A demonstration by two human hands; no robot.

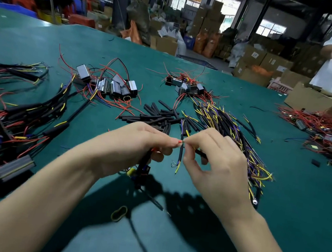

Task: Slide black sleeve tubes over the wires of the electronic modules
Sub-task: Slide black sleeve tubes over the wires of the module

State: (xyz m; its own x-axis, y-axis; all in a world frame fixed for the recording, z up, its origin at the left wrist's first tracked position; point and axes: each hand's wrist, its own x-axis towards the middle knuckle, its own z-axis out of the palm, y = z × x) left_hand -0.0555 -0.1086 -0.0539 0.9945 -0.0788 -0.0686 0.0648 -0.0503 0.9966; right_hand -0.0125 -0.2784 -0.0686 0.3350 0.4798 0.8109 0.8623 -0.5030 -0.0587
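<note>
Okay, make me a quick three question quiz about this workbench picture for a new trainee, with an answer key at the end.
1. True or false: both hands are lifted above the green table, pinching wires between fingertips.
2. Where does the pile of loose black sleeve tubes lie? A) just beyond the hands B) inside the cardboard box C) at the table's far left edge
3. Fill in: the short cable hanging between the hands has a ____ jacket.

Key
1. True. The left hand and right hand meet fingertip to fingertip over the table.
2. A
3. black
</note>
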